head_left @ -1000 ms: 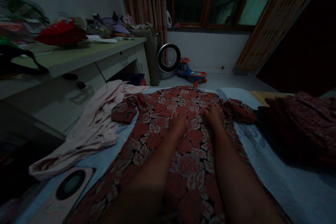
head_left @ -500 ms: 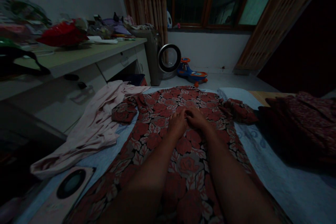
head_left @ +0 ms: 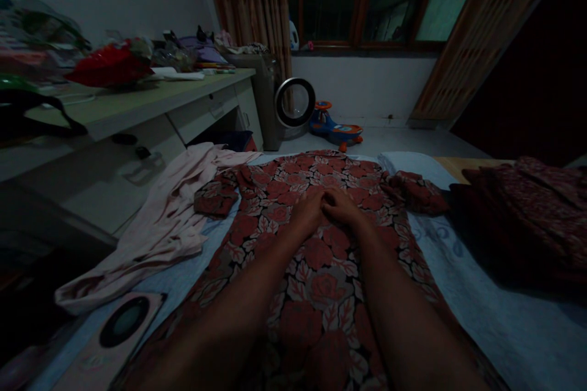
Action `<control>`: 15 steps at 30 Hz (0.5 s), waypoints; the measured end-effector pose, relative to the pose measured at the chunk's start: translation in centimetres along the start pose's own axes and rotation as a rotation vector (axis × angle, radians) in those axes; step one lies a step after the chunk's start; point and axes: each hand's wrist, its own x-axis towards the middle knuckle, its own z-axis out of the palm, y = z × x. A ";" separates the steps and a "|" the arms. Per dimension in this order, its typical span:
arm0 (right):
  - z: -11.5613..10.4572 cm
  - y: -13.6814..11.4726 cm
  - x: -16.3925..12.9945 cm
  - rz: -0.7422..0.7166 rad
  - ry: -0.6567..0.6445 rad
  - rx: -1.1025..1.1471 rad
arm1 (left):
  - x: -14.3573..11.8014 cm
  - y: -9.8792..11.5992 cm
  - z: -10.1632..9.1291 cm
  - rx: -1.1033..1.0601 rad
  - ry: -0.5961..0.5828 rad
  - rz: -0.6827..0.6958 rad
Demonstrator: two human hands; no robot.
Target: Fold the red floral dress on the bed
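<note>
Two hands meet at the middle of the head view, on the floral dress [head_left: 321,256] spread flat over the bed [head_left: 504,317]. A second ago they lay apart, the right hand [head_left: 342,208] further toward the right of the frame; half a second ago it had slid in beside the left hand [head_left: 308,211], and now the two touch at the fingertips over the upper middle of the dress. The cloth itself has barely shifted. I judge the hands are smoothing or pinching at the centre line, so the dress is not yet folded. Whether either grip is closed on cloth I cannot tell: the fingers look loosely curled, pressed down on the fabric, and the light is too dim to see a pinch.

At the left of the frame a pink garment [head_left: 156,226] lies beside the dress, its edge touching one short sleeve. At the right a dark red pile [head_left: 536,214] sits on the bed, well apart from the hands.

For containers, the desk [head_left: 137,104] at upper left has drawers, all shut, their contents hidden. Clutter lies on top, including something red [head_left: 107,64]. A round fan [head_left: 295,102] and a toy car [head_left: 337,124] stand on the floor beyond.
</note>
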 end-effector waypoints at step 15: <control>-0.5 -0.6 -0.3 0.009 -0.024 -0.013 | 4.1 -8.8 -2.8 0.267 -0.002 0.056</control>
